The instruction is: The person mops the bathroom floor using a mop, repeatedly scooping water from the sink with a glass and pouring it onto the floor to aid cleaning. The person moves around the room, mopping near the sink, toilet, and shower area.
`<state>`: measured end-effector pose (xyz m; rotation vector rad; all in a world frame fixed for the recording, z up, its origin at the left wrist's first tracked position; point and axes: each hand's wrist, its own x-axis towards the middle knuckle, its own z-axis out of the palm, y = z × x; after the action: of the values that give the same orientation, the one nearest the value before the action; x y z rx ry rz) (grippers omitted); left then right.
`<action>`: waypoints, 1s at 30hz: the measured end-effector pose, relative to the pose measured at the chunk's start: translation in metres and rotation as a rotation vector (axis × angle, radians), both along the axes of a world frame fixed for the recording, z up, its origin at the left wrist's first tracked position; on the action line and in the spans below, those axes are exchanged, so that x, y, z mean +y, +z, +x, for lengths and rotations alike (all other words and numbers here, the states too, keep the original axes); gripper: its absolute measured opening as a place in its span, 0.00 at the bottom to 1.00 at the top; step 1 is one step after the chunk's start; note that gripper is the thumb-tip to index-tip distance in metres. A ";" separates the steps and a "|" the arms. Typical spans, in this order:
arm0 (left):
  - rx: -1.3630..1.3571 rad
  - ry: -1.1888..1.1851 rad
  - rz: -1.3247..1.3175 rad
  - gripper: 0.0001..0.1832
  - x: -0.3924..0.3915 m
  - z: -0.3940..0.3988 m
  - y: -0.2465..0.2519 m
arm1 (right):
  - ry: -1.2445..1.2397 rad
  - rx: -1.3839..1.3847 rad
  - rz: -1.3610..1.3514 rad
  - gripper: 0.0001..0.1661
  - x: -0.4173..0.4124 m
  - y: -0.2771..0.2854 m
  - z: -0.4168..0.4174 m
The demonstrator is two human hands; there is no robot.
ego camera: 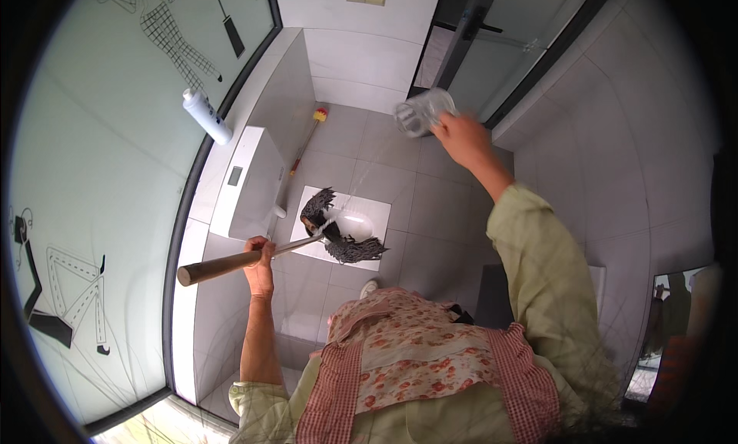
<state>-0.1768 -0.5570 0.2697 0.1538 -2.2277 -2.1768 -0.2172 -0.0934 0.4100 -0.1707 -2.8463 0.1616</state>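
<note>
My left hand (259,265) grips the wooden handle (222,268) of a mop, which slants down to the floor. Its dark grey string head (354,250) lies spread over the white squat toilet (385,213), covering part of the bowl. In my right hand (464,141) is a clear plastic container (424,111), tipped on its side above the floor and blurred. A thin stream of water (364,176) runs from the container down onto the mop head.
A toilet brush (307,141) leans by the left wall near a white cistern box (239,181). On the ledge stands a white bottle (207,116). A glass door (507,46) is at the back right, and a dark bin-like object (494,297) sits to my right.
</note>
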 end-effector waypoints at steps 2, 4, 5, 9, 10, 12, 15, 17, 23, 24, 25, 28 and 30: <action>-0.019 0.039 0.125 0.07 0.013 -0.015 0.002 | -0.183 -0.146 -0.413 0.16 0.039 -0.028 0.054; 0.035 0.018 0.124 0.06 0.018 -0.036 0.003 | -0.359 -0.228 -0.845 0.17 0.053 -0.045 0.115; 0.051 0.009 0.119 0.06 0.024 -0.046 0.009 | -0.468 -0.278 -1.006 0.17 0.053 -0.048 0.148; 0.201 0.035 0.053 0.12 0.054 -0.081 0.068 | -0.681 -0.182 -1.107 0.16 0.059 -0.065 0.277; 0.246 0.008 0.007 0.13 0.062 -0.084 0.094 | -0.770 -0.159 -1.142 0.15 0.055 -0.059 0.302; 0.385 -0.100 -0.029 0.14 0.078 -0.085 0.136 | -0.881 -0.140 -1.166 0.16 0.051 -0.057 0.345; 0.533 -0.122 -0.034 0.13 0.103 -0.096 0.184 | -0.980 -0.061 -1.217 0.16 0.046 -0.066 0.391; 0.601 -0.086 -0.029 0.13 0.107 -0.113 0.210 | -1.013 -0.024 -1.205 0.16 0.038 -0.060 0.400; 0.646 0.223 -0.103 0.16 0.108 -0.144 0.218 | -1.088 0.145 -1.212 0.12 0.032 -0.061 0.444; 0.633 0.249 -0.124 0.16 0.110 -0.143 0.213 | -1.101 0.177 -1.224 0.12 0.032 -0.059 0.450; 0.621 0.276 -0.146 0.17 0.112 -0.143 0.207 | -1.116 0.238 -1.240 0.12 0.031 -0.055 0.454; 0.553 0.213 -0.039 0.16 0.114 -0.148 0.166 | -1.190 0.392 -1.256 0.13 0.029 -0.038 0.467; 0.453 0.107 0.037 0.13 0.113 -0.147 0.128 | -1.243 0.464 -1.251 0.13 0.031 -0.032 0.481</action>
<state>-0.3242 -0.4441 0.3977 -0.1963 -1.8840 -1.9563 0.2635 -0.0623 0.3780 -1.6959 -1.3729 1.3504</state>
